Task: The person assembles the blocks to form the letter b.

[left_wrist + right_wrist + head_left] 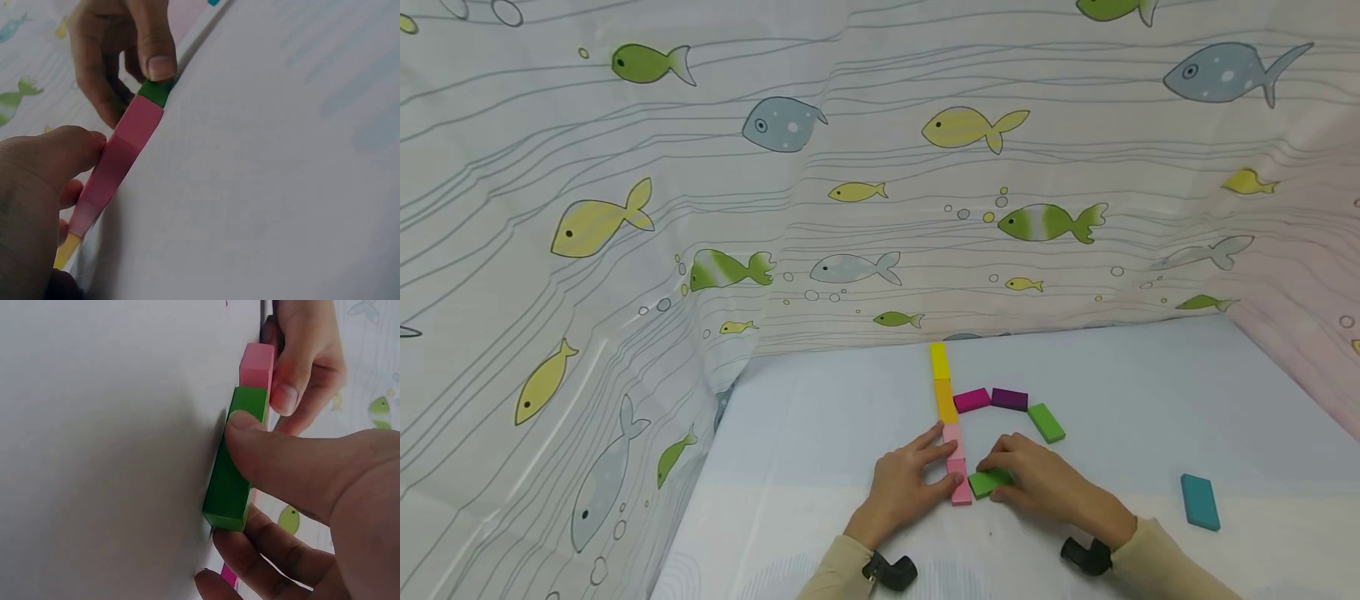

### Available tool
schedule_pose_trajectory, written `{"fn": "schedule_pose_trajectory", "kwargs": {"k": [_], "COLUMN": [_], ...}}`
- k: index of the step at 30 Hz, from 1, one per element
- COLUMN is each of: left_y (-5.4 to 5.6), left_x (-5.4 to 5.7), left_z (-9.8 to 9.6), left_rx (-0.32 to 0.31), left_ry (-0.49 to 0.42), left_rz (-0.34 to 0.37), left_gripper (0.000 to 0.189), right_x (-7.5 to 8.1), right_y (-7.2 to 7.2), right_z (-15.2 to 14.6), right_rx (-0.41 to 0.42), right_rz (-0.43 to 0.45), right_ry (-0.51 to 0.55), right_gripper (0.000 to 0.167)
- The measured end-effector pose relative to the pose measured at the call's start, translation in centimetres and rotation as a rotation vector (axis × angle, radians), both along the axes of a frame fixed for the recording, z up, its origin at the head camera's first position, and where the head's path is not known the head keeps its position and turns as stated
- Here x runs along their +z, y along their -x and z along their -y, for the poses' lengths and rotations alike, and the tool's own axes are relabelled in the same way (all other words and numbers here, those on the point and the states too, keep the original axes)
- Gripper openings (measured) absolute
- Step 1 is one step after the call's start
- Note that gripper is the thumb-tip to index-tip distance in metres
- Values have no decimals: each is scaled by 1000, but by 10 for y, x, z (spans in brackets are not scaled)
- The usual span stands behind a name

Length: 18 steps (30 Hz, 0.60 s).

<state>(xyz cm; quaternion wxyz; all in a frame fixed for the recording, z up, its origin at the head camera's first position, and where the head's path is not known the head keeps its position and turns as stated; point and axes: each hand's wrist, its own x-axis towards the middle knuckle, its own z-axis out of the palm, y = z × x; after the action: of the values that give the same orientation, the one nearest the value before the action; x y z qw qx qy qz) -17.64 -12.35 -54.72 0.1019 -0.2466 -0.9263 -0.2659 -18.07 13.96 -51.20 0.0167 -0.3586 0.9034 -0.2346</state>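
Observation:
My left hand (906,483) rests at the left side of two pink blocks (961,495), its thumb and fingertips touching them. With thumb and fingers, my right hand (1045,479) pinches a green block (982,485) lying flat, its left end beside the lower pink block. In the right wrist view the thumb lies on the long face of that green block (228,481). Above the pink blocks, an orange-yellow block (945,402) and a yellow block (939,362) continue the upright row. A magenta block (972,401), a purple block (1010,400) and another green block (1047,423) curve off to its right.
A teal block (1200,502) lies apart on the right of the white table (820,400). A fish-patterned cloth (865,225) hangs behind the table and along its sides. Black wrist cameras (891,572) sit on both wrists.

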Motion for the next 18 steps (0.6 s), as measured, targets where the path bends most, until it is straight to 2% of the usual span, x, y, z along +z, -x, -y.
{"fn": "schedule_pose_trajectory", "kwargs": {"k": [4,9,11,15,18], "left_y": [0,-1,-1,-1,-2], "left_x": [-1,0,0,-1,-1], "left_z": [0,-1,-1,-1,1], "left_rx": [-3,-2,0,2,11], "left_ry": [8,10,8,4,9], "left_rz": [-7,-25,-22,-22,-16], "left_gripper": [49,49,49,49,49], "right_x": [4,22,32,50,56], "right_y": [-1,1,4,11,13], "right_z": [0,-13,-24,-55,-84], "right_rx": [-27,-108,-143,-219,-281], "right_rz": [28,69,57,-32,-85], "right_ry": [-33,-35,-15,34,59], "right_gripper": [40,46,45,44,44]}}
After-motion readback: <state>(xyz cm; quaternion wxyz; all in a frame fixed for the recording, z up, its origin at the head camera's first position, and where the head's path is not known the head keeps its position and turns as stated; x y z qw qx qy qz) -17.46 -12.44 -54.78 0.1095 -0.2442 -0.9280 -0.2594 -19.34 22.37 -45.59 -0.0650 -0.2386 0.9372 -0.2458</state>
